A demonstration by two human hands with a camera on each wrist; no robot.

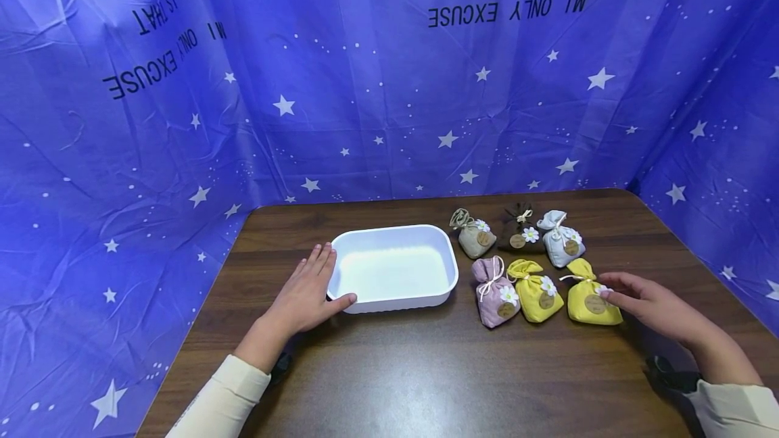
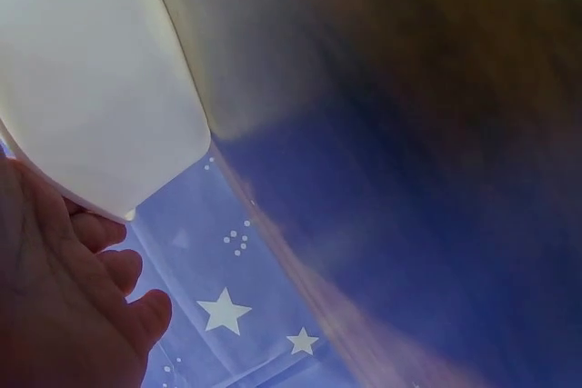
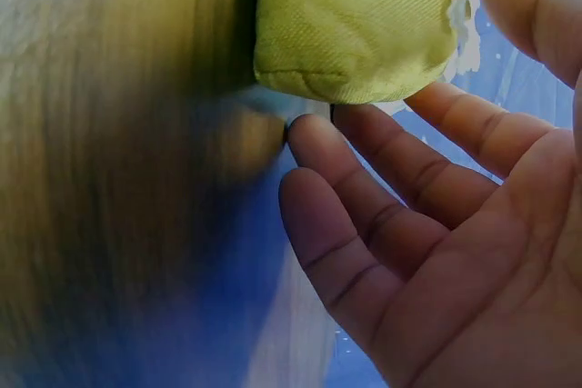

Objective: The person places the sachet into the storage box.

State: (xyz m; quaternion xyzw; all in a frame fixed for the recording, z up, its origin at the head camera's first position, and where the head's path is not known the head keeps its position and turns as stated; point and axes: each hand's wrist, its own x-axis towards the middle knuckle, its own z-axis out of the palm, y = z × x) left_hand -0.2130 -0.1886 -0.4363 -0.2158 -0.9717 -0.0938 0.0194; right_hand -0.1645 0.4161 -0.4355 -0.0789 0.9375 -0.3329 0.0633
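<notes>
The right hand (image 1: 654, 303) has its fingers (image 3: 400, 165) spread and loose, tips touching the bright yellow sachet (image 1: 590, 297) nearest the worktop's right edge, not yet closed on it. The left hand (image 1: 307, 295) lies flat, fingers straight, against the white tray's (image 1: 447, 259) left wall near the worktop's middle. All six sachets lie outside the tray, which holds nothing, so everything looks still to do.
</notes>
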